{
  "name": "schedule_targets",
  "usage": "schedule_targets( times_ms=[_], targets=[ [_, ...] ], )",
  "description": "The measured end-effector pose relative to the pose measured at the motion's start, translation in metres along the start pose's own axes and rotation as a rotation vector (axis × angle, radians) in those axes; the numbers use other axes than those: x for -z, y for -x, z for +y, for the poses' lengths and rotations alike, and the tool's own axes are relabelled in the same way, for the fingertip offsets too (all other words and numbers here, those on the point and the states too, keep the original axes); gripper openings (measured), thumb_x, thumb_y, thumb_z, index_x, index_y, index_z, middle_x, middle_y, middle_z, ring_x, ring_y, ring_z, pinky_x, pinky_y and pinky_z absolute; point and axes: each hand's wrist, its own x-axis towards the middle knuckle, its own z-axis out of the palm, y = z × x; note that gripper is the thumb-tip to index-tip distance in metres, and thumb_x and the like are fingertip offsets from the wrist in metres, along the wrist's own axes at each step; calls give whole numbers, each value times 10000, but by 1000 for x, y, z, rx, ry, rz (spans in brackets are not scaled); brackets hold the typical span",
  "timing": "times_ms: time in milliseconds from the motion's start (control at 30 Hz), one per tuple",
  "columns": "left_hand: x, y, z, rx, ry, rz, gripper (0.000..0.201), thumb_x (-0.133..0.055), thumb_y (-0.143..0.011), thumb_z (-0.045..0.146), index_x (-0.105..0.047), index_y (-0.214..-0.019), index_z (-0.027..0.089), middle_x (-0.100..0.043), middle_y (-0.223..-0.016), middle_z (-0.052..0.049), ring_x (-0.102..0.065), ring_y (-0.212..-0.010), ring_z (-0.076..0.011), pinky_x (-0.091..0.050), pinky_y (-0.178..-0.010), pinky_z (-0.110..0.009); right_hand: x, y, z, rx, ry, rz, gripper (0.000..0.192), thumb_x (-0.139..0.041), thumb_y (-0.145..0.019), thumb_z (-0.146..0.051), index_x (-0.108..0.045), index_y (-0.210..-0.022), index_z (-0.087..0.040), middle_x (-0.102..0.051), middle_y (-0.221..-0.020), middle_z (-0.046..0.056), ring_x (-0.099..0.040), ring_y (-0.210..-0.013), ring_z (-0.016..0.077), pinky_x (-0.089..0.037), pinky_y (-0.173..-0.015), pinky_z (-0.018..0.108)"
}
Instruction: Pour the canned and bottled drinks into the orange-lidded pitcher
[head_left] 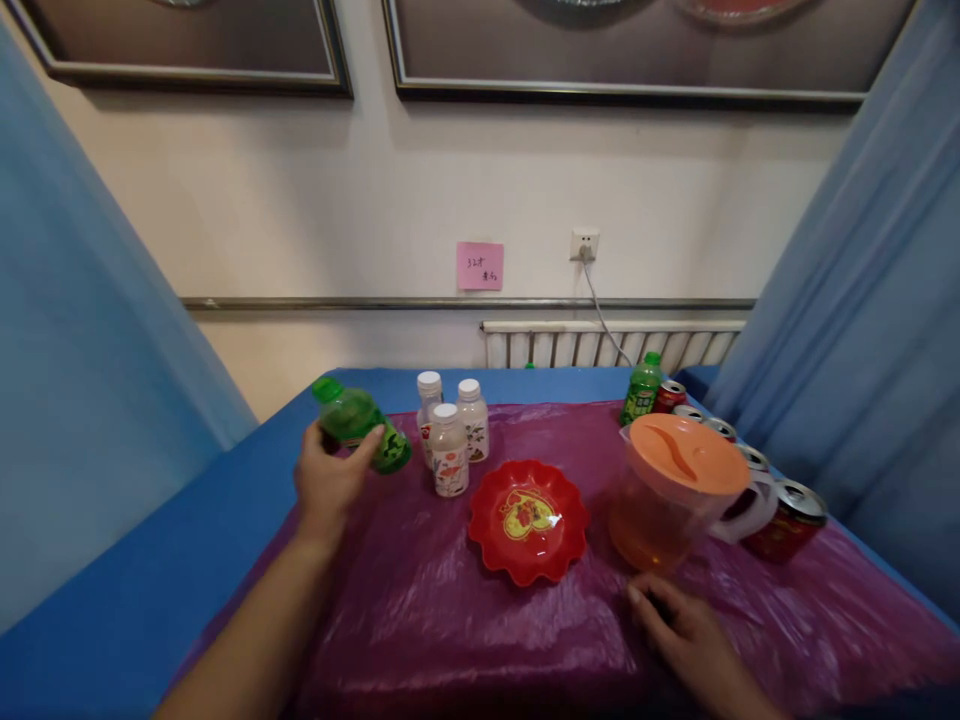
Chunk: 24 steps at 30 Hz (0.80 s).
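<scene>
Your left hand (330,480) wraps a green bottle (360,422) — tilted, lifted beside three white-capped bottles (450,440) | your right hand (679,625) lies flat, fingers loose, holding nothing, on the purple-covered tabletop (450,620) — just below the orange-lidded pitcher (679,490) | red dish (529,520) between.

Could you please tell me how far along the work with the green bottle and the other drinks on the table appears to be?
Early, by the look of it. In hand: the left hand holds a green bottle tilted above the purple sheet. The right hand rests flat on the sheet near the orange-lidded pitcher. The red dish is empty; three white-capped bottles, another green bottle and the cans stand untouched.
</scene>
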Motion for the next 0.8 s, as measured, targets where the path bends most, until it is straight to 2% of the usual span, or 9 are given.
schedule_targets(
  times_ms=[100, 200, 300, 400, 467, 533, 667, 733, 800],
  targets=[
    [11, 31, 27, -58, 95, -20, 654, -813, -649, 516, -617, -1183, 195, -718, -1154, -104, -705, -1023, -323, -571, -956, -506, 4, 5, -4, -16, 35, -89, 444, -503, -994, -550, -672, -757, -215, -653, -639, -8, -591, -573, 146, -451, -531, 213],
    [10, 60, 60, -121, 236, -121, 630, -834, -658, 499, -611, -1180, 225, -715, -1168, -74, -697, -1056, -306, -577, -968, -477, 9, 15, -7, -15, 55, -125, 405, -495, -1010, -501, -658, -769, -219, -658, -681, -8, -603, -625, 153, -450, -574, 225],
    [-2, 82, 89, -160, 339, -276, 588, -834, -669, 504, -632, -1139, 215, -731, -1103, -62, -707, -1006, -292, -589, -926, -452, 16, 25, -11, -15, 47, -136, 392, -482, -1022, -480, -665, -788, -224, -661, -707, -5, -612, -647, 157, -463, -598, 230],
    [-23, 94, 105, -189, 345, -419, 549, -811, -705, 499, -653, -1143, 209, -739, -1098, -74, -711, -982, -293, -586, -898, -442, 28, 33, -11, -18, 52, -67, 401, -493, -1018, -492, -682, -788, -224, -669, -702, 4, -623, -639, 162, -479, -598, 234],
    [-40, 98, 107, -204, 312, -509, 521, -795, -723, 491, -663, -1144, 214, -743, -1094, -77, -713, -973, -295, -580, -896, -445, 40, 36, -8, -18, 48, 43, 376, -520, -1006, -506, -719, -851, -226, -706, -751, 23, -661, -689, 179, -513, -638, 245],
    [-59, 101, 102, -212, 298, -588, 527, -787, -730, 472, -654, -1169, 213, -741, -1116, -82, -711, -993, -298, -573, -916, -452, 55, 35, -4, -31, 38, 208, 336, -568, -981, -513, -740, -967, -225, -751, -870, 53, -703, -805, 207, -554, -726, 270],
    [-90, 105, 81, -205, 310, -624, 623, -796, -719, 466, -606, -1241, 186, -718, -1192, -119, -704, -1054, -311, -557, -966, -478, 87, 15, 3, -62, -43, 563, 384, -651, -929, -513, -678, -1166, -213, -751, -1119, 107, -704, -1039, 248, -564, -913, 345],
    [-99, 108, 69, -216, 294, -618, 617, -790, -729, 470, -607, -1243, 182, -717, -1204, -128, -700, -1073, -316, -551, -977, -487, 101, -3, 2, -51, -155, 633, 446, -675, -907, -520, -635, -1231, -216, -724, -1208, 117, -692, -1099, 248, -555, -962, 362],
    [-103, 111, 58, -234, 275, -603, 620, -776, -747, 476, -608, -1265, 180, -716, -1230, -132, -691, -1109, -324, -540, -1000, -499, 112, -24, -1, -73, -262, 654, 502, -701, -871, -549, -624, -1249, -226, -712, -1230, 108, -694, -1095, 252, -570, -943, 366]
  ],
)
